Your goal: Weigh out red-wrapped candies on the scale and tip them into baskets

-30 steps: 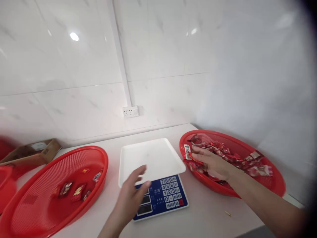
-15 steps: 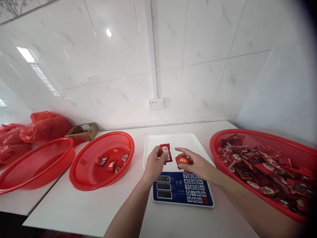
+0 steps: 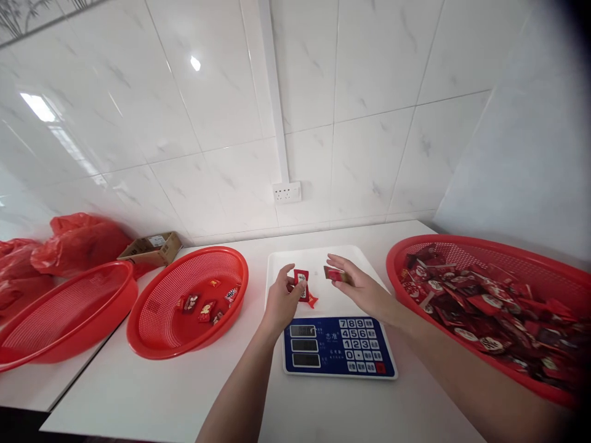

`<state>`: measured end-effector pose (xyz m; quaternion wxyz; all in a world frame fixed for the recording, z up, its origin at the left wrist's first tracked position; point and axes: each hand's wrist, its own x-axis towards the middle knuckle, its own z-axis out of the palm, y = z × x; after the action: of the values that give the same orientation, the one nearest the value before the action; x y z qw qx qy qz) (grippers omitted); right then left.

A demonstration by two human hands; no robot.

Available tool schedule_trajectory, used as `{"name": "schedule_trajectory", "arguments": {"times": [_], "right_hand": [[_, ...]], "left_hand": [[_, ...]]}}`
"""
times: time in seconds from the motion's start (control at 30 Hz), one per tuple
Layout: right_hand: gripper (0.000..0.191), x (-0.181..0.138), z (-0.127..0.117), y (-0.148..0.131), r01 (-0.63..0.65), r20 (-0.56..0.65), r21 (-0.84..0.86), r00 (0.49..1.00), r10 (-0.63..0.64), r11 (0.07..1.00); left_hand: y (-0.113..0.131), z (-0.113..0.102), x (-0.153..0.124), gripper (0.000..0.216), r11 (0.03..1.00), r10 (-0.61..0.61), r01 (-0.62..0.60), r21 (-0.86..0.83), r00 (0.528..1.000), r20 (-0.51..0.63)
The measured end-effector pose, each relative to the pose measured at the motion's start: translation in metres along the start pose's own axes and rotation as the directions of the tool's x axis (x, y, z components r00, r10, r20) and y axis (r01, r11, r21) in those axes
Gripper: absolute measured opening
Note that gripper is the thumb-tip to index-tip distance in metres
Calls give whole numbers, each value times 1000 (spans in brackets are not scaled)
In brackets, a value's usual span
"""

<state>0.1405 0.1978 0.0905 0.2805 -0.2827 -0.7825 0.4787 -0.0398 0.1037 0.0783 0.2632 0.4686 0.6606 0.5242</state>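
Note:
Over the white pan point(image 3: 323, 251) of a digital scale, my left hand point(image 3: 282, 300) pinches a red candy packet point(image 3: 301, 284) with a white label. A small orange-red wrapper point(image 3: 313, 300) shows just below that packet; whether it is held or lies on the pan I cannot tell. My right hand point(image 3: 364, 288) is a little to the right, its thumb and fingers around a red and dark wrapped candy point(image 3: 335, 275), slightly blurred. The blue keypad panel point(image 3: 332, 354) of the scale lies nearer to me than both hands.
On the right stands a large red basket point(image 3: 397, 258) full of red-wrapped candies. A red basket point(image 3: 152, 344) with several candies sits left of the scale. Further left are another red basket point(image 3: 69, 344), red plastic bags point(image 3: 85, 243) and a cardboard box point(image 3: 161, 249) by the tiled wall.
The orange-red wrapper now shows below the left hand's packet. The candy in my right hand has turned, and the right fingers have lifted slightly. The whole view has shifted a little.

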Motion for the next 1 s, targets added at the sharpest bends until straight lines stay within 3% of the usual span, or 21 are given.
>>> {"name": "schedule_trajectory", "arguments": {"times": [0.1,0.27,0.47,0.57,0.7,0.83,1.0], "right_hand": [[58,-3,3,1,27,57,-89,998,-22,996],[49,-20,-13,9,45,-18,-310,998,-53,950],[48,-54,-85,14,-141,-141,-561,987,73,816],[52,-65,-131,33,-250,-171,-658,968,182,711],[59,-66,-171,60,-293,-123,-732,945,303,616],[68,-48,-172,72,-267,-82,-737,947,310,620],[82,-21,-154,84,-252,-32,-756,936,350,605]], "left_hand": [[-2,5,2,47,998,25,-27,52,999,37],[-1,8,2,34,982,86,-90,167,996,30],[-1,-12,-19,29,937,229,-205,284,972,-55],[-9,-22,-34,33,911,248,-180,371,958,-145],[-18,-21,-49,36,916,229,-183,357,969,-90],[-18,-14,-55,31,877,306,-299,376,951,42],[-14,-15,-60,26,842,383,-390,373,919,97]]}}
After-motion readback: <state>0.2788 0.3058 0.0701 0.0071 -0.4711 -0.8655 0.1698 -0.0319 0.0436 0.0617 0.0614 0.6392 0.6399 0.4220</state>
